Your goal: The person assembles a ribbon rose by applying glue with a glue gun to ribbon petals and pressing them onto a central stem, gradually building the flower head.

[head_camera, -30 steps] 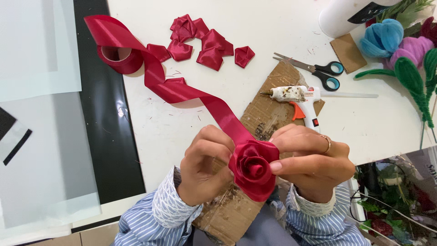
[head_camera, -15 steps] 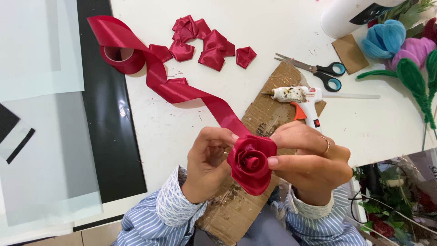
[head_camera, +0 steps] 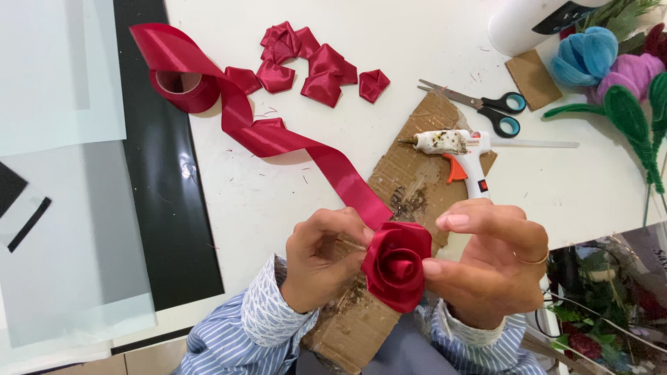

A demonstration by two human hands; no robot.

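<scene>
Above our lap, at the near edge of the white table (head_camera: 570, 187), we hold a red ribbon rose (head_camera: 396, 265) between our two hands. Our left hand (head_camera: 323, 258) is pinched shut on the rose's left side, where a thin stick shows between the fingers. Our right hand (head_camera: 486, 267) grips the rose's right side with thumb and forefinger, the other fingers spread loosely. The red satin ribbon (head_camera: 278, 139) runs from the rose up and left across the table to its spool (head_camera: 182, 87), which lies on its side at the table's edge. Beneath our hands lies a strip of brown cardboard (head_camera: 410, 167), and on it rests a white glue gun (head_camera: 458, 149) with an orange trigger. Folded red ribbon petals (head_camera: 316, 66) lie well apart at the far side, near blue-handled scissors (head_camera: 486, 107). Yarn flowers (head_camera: 611, 62) in blue and purple sit at the far right.
</scene>
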